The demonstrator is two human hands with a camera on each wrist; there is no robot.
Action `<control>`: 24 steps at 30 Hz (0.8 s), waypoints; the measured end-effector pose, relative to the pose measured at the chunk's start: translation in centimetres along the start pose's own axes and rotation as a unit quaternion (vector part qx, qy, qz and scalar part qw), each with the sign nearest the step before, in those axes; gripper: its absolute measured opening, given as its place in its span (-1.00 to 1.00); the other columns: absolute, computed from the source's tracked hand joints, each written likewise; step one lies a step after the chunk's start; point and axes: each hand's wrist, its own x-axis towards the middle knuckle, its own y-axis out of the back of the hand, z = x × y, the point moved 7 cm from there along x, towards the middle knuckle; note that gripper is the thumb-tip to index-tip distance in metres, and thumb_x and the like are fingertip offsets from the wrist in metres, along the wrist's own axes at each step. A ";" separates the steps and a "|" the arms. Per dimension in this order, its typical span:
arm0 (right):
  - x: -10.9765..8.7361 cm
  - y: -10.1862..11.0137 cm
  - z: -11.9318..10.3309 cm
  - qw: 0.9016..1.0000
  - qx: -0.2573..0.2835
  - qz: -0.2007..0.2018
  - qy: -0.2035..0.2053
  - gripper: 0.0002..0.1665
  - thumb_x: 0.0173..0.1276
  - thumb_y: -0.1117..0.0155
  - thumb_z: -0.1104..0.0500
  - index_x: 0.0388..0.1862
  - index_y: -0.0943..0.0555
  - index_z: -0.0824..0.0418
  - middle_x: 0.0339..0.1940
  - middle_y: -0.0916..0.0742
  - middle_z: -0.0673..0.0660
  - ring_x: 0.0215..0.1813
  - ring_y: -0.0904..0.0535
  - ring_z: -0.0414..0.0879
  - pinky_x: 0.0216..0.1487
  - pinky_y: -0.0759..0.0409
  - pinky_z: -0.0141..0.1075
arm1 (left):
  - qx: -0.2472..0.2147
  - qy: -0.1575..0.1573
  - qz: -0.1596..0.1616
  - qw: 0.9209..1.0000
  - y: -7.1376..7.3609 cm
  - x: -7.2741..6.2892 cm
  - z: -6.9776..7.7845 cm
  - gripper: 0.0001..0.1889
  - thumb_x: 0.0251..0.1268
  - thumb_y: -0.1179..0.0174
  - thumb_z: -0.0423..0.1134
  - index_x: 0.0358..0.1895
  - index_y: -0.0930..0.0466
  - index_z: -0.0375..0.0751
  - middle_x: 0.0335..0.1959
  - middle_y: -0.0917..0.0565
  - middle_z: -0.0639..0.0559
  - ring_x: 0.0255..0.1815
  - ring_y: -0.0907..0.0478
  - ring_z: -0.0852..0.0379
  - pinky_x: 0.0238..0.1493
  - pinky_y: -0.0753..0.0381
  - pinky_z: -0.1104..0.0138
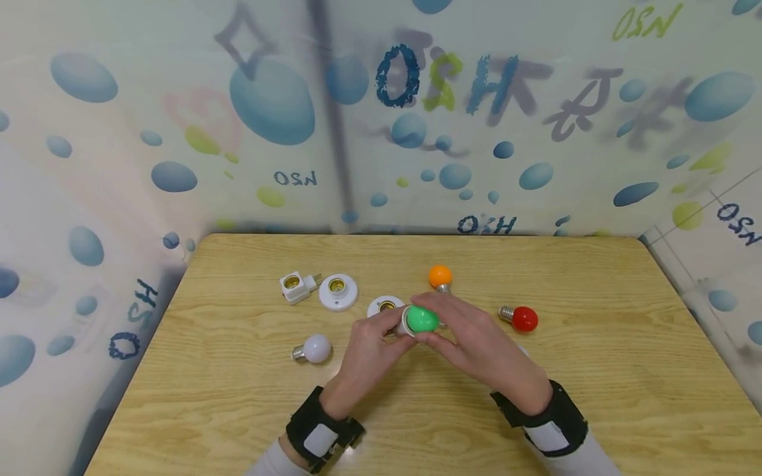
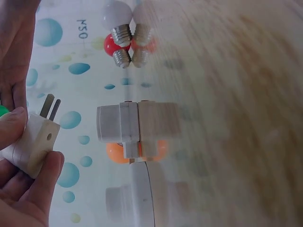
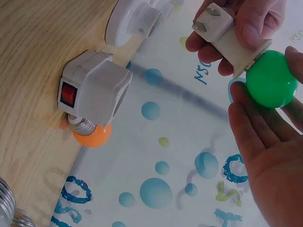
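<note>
While the left hand point(image 1: 375, 347) grips a white plastic two-pronged socket point(image 2: 34, 144), the right hand point(image 1: 476, 344) holds a round green bulb point(image 1: 423, 319)

Where both meet above the pale wooden table point(image 1: 178, 416), the green bulb sits at the socket's mouth, between right thumb and fingers; its depth cannot be told. Left of them lies a round white bulb point(image 1: 317, 348); a glossy red bulb point(image 1: 525, 319) lies to the right. Farther back are a square white plug-in socket point(image 1: 293, 289), a white disc-shaped socket point(image 1: 338, 301) and a round orange bulb point(image 1: 440, 276).
</note>
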 end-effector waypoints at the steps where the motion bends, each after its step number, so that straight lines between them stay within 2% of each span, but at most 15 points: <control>1: 0.0 -0.1 0.1 1.000 -0.001 -0.006 -0.004 -0.33 0.34 -0.51 0.13 0.39 -0.51 0.19 0.27 -0.67 0.09 0.24 -0.63 -0.02 0.22 -0.63 -0.08 | 0.004 0.005 -0.004 1.000 0.0 0.0 0.0 -0.58 0.16 -0.53 -0.36 0.12 -0.74 -0.22 -0.02 -0.80 -0.05 -0.09 -0.75 0.12 -0.11 -0.73 0.31; 5: -0.1 -0.2 0.3 1.000 -0.010 -0.026 -0.009 -0.27 0.35 -0.52 0.10 0.45 -0.47 0.15 0.35 -0.62 0.10 0.30 -0.60 0.02 0.26 -0.60 -0.04 | 0.008 0.021 -0.011 1.000 -0.1 0.0 -0.1 -0.58 0.14 -0.54 -0.38 0.11 -0.74 -0.22 -0.03 -0.79 -0.06 -0.08 -0.74 0.13 -0.11 -0.73 0.30; 10: -0.2 -0.4 0.2 0.999 -0.018 -0.035 0.004 -0.26 0.34 -0.52 0.14 0.45 -0.47 0.14 0.38 -0.59 0.11 0.30 -0.59 0.02 0.25 -0.61 -0.05 | 0.010 0.022 -0.010 1.000 0.1 0.0 -0.2 -0.56 0.11 -0.55 -0.40 0.11 -0.74 -0.26 -0.02 -0.79 -0.09 -0.07 -0.75 0.10 -0.11 -0.73 0.29; 16: -0.1 -0.1 -0.1 1.000 -0.010 0.001 0.028 -0.30 0.29 -0.52 0.17 0.39 -0.52 0.24 0.29 -0.68 0.15 0.28 -0.64 0.05 0.21 -0.63 -0.06 | 0.007 0.008 0.007 1.000 0.3 0.0 -0.3 -0.55 0.12 -0.56 -0.36 0.13 -0.74 -0.24 0.02 -0.79 -0.09 0.03 -0.74 0.05 -0.02 -0.72 0.25; 24: 0.1 0.0 -0.4 0.999 -0.008 0.030 0.013 -0.30 0.20 -0.59 0.22 0.32 -0.55 0.25 0.21 -0.73 0.14 0.20 -0.69 0.03 0.13 -0.67 -0.08 | 0.001 -0.010 0.028 1.000 0.5 0.0 -0.1 -0.52 0.09 -0.58 -0.35 0.13 -0.74 -0.27 0.02 -0.78 -0.12 0.01 -0.75 0.02 -0.05 -0.74 0.23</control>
